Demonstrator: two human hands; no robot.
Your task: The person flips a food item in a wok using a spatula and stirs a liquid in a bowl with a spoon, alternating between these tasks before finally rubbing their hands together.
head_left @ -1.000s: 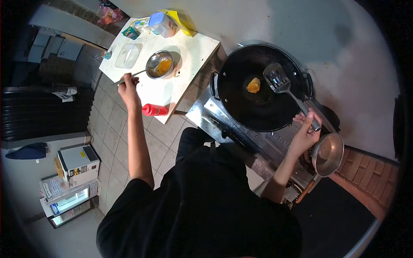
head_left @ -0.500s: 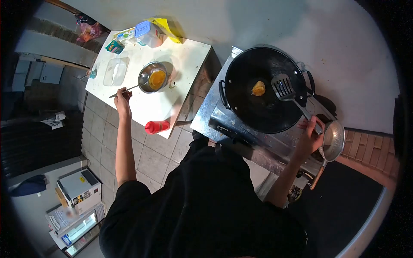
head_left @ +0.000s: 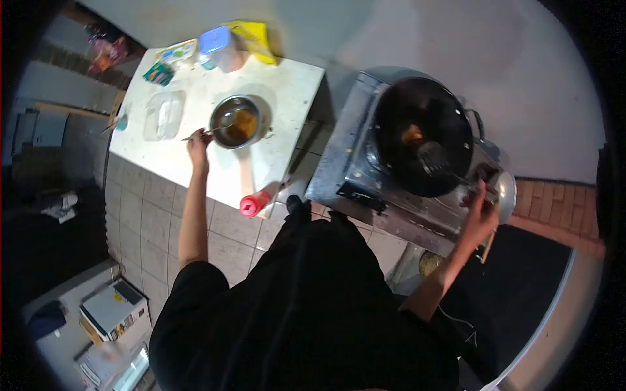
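Note:
My left hand (head_left: 198, 144) is closed on the thin handle of a metal spoon (head_left: 214, 131), whose far end reaches into a steel bowl (head_left: 255, 134). A yellow-orange liquid (head_left: 244, 124) lies in the bowl. Over to the right, my right hand (head_left: 480, 214) grips the handle of a slotted spatula (head_left: 433, 159). The spatula's head is down inside a black wok (head_left: 450, 130), just below a small golden-brown piece of food (head_left: 412, 135). The wok sits on a metal gas stove (head_left: 355, 171).
A red-capped bottle (head_left: 253, 204) stands at the white table's (head_left: 277, 98) near edge. Farther back are a clear plastic tray (head_left: 164, 115), a blue-lidded container (head_left: 220, 48) and a yellow packet (head_left: 253, 40). A metal pan (head_left: 505, 195) is beside my right hand.
The spatula head has moved down and nearer to the food piece. The wok sits farther right on the stove, baring more of its left side. My left hand still holds the spoon.

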